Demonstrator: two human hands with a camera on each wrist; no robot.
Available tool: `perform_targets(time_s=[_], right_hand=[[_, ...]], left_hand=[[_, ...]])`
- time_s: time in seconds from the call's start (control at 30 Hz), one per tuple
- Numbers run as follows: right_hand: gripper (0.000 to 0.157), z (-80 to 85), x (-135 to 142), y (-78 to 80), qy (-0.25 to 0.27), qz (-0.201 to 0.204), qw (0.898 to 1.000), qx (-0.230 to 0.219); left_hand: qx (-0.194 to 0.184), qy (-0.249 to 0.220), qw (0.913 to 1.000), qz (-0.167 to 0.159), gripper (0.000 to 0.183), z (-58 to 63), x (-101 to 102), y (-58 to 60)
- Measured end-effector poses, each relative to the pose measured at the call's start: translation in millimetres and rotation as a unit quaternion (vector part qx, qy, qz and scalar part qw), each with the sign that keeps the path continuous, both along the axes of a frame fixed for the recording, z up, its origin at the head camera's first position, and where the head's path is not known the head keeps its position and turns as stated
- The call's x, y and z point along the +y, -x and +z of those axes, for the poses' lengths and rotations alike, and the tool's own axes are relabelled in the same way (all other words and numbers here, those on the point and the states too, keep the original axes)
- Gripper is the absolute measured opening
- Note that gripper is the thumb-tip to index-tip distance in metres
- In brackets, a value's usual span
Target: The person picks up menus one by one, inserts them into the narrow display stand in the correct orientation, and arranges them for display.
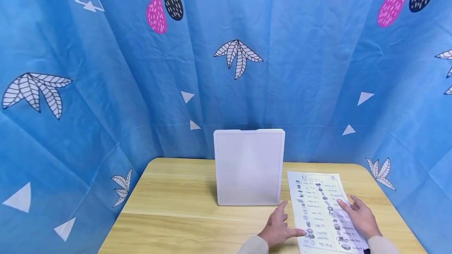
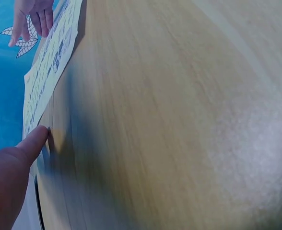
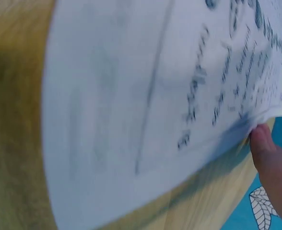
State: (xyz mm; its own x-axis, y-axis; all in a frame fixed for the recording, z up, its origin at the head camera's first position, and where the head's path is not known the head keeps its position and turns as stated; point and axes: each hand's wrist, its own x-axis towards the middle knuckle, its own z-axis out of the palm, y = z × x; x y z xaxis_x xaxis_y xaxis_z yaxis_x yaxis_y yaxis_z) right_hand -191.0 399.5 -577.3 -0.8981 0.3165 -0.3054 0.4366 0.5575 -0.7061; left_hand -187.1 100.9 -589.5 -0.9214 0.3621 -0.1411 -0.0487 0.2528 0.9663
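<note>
A paper menu (image 1: 319, 211) with handwritten lines and small drawings lies on the right part of the table, "Menu" across its top. My left hand (image 1: 277, 226) is at its left side, fingers spread, the thumb reaching over the lower left edge. On the right side, my right hand (image 1: 361, 216) has its thumb over the sheet and its other fingers spread around the edge. In the right wrist view, a fingertip (image 3: 262, 139) touches the rim of the menu (image 3: 179, 96), which casts a shadow on the wood. No firm grip shows on either hand.
Behind the left hand a white rectangular panel (image 1: 250, 167) with a notched top stands upright on the wooden table (image 1: 169, 207). A blue patterned curtain (image 1: 282, 89) surrounds the table's back and sides.
</note>
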Motion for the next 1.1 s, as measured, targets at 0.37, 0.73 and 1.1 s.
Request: perform_targets(time_s=[0.37,0.73,1.1], right_hand=[[0.107,3.9,-4,4.1,0.077,0.01,0.997,0.01],[0.107,1.4,-6,5.2,0.155,-0.002,0.988,0.008],[0.105,4.6,-13,4.5,0.211,-0.01,0.977,0.017]], left_hand=[[-0.021,-0.032,0.9991,0.018,0.098,1.8,-2,2.9],[-0.018,-0.064,0.9951,0.073,0.09,4.1,1,6.5],[-0.044,-0.145,0.9747,0.164,0.073,-1.6,-3,14.1]])
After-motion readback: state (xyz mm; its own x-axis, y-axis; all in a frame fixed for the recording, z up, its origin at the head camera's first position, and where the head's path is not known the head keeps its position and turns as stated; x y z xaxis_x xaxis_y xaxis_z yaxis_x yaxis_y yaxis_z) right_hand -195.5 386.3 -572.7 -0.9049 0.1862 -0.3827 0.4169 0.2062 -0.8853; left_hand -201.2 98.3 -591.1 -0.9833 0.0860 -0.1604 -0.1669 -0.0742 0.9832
